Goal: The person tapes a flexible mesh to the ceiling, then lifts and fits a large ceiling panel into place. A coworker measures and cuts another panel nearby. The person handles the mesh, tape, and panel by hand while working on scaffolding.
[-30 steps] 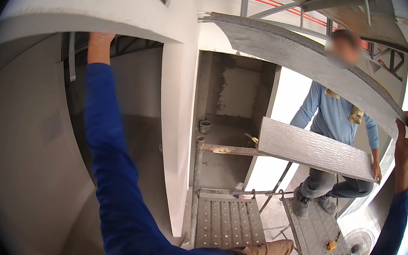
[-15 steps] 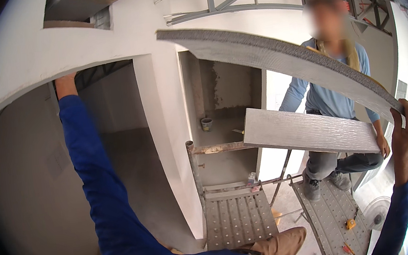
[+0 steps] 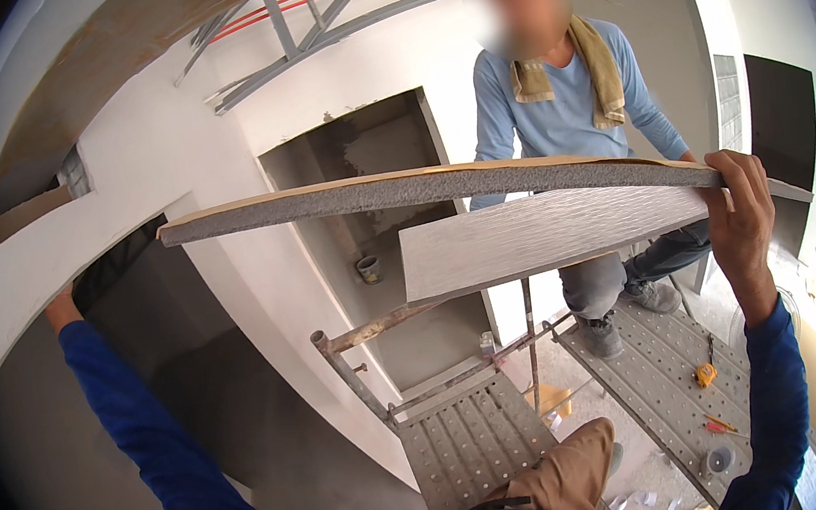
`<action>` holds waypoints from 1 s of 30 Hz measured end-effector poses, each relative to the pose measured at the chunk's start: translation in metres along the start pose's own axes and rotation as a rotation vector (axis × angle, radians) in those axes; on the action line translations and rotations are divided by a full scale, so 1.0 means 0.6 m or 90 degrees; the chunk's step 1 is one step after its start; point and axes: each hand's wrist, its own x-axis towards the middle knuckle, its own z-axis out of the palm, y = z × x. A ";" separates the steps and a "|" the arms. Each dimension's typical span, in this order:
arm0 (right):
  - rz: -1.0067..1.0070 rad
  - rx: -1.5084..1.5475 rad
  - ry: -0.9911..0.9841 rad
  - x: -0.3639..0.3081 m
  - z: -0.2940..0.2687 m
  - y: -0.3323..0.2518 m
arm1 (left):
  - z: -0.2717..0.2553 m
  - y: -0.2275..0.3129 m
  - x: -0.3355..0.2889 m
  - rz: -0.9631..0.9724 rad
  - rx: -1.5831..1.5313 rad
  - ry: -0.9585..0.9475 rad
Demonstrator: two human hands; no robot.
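Observation:
My right hand [image 3: 743, 209] grips the right end of a long grey foam insulation strip [image 3: 441, 189], thumb and fingers closed over its edge. A tan layer covers the strip's top, and it lies nearly level across the view. My left hand [image 3: 63, 306] reaches far out to the left, against the edge of the white wall above a dark opening; its fingers are hidden there. Below and behind the long strip is a shorter silver foil-faced insulation strip [image 3: 537, 235]. A co-worker in a light blue shirt [image 3: 558, 117] sits behind both strips, their hands mostly hidden.
Perforated metal scaffold planks [image 3: 474, 439] lie below me, beside a rusty scaffold pipe [image 3: 376, 329]. A yellow tape measure [image 3: 707, 375], a red-handled tool [image 3: 717, 424] and a clear cup [image 3: 718, 461] rest on the right plank. Grey metal framing [image 3: 333, 37] runs overhead.
The view has turned. The long strip, tilted with its silver underside showing before, is now nearly level with its tan top visible. My right hand still holds its end; my left stays at the wall edge.

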 end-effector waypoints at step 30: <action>0.025 -0.006 -0.031 -0.063 0.002 0.038 | 0.077 -0.036 -0.048 0.055 0.098 -0.043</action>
